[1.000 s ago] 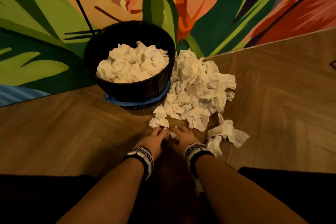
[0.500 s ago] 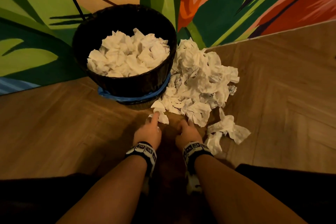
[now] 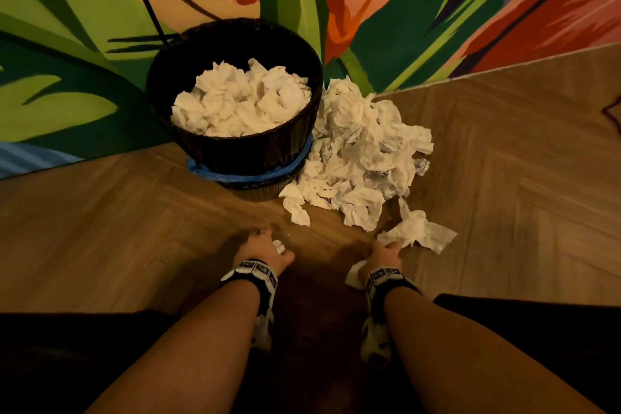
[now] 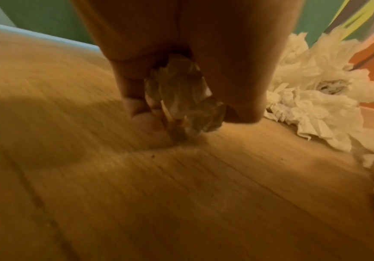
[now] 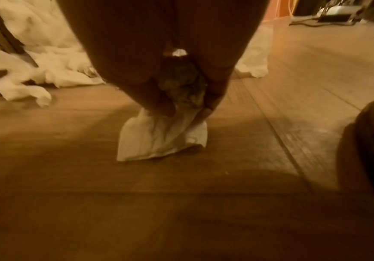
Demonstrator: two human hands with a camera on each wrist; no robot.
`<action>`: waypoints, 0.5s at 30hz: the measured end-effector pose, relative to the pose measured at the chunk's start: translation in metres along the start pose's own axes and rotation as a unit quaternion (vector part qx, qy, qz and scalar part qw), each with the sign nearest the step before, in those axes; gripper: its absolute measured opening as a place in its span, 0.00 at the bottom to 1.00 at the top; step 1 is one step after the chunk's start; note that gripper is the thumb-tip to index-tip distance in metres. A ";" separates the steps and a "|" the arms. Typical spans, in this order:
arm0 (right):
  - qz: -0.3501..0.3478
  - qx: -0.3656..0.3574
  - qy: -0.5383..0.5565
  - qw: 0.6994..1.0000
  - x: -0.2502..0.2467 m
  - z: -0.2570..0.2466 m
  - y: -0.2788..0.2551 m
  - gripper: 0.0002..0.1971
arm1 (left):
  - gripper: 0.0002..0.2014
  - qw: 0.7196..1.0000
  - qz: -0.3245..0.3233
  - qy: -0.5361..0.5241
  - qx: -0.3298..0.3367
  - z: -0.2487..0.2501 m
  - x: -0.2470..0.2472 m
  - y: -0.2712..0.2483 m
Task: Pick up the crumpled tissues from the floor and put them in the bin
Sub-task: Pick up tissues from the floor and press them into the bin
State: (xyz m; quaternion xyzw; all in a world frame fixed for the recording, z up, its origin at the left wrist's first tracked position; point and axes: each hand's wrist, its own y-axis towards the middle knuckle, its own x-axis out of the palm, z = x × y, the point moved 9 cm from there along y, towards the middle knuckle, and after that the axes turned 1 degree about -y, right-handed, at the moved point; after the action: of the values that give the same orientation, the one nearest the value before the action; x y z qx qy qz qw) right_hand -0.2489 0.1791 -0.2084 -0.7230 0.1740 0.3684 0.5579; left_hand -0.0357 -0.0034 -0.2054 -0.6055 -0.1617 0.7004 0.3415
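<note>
A dark woven bin [image 3: 242, 151] stands against the painted wall, heaped with white crumpled tissues [image 3: 242, 101]. To its right a big pile of crumpled tissues [image 3: 356, 151] lies on the wooden floor. My left hand [image 3: 265, 245] is low over the floor in front of the bin, its fingers curled round a small tissue ball [image 4: 181, 100]. My right hand [image 3: 386, 252] grips a crumpled tissue [image 5: 161, 137] whose end hangs out below the palm, and its fingertips touch a loose tissue [image 3: 420, 232] at the pile's near edge.
The mural wall [image 3: 403, 10] rises right behind the bin and pile. A blue bag edge [image 3: 201, 171] circles the bin's base. Bare wooden floor [image 3: 100, 228] spreads left and right. My dark-clad knees [image 3: 537, 329] sit at the bottom of the head view.
Both hands have drawn back from the near edge of the pile and moved apart. The left now holds a small tissue ball and the right holds a tissue beside the loose one.
</note>
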 end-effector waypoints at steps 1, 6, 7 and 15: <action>-0.001 -0.019 0.009 1.000 -0.002 -0.005 -0.001 0.30 | 0.34 1.000 0.002 0.008 0.005 0.001 -0.003 -0.001; 0.009 -0.089 0.075 0.993 -0.019 -0.031 -0.014 0.17 | 0.08 0.997 0.040 -0.016 0.063 0.017 -0.026 -0.010; 0.015 -0.102 0.089 0.991 -0.023 -0.036 -0.019 0.17 | 0.06 0.996 0.046 -0.025 0.077 0.023 -0.031 -0.014; 0.096 -0.142 0.230 0.958 -0.112 -0.069 -0.038 0.11 | 0.09 0.907 0.085 -0.145 0.386 0.134 -0.116 -0.097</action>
State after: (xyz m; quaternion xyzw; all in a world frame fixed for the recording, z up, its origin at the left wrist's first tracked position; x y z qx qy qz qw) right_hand -0.2754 0.1088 -0.0942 -0.8400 0.3122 0.2646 0.3564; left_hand -0.1329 0.0129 -0.0291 -0.3299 0.1254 0.8146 0.4603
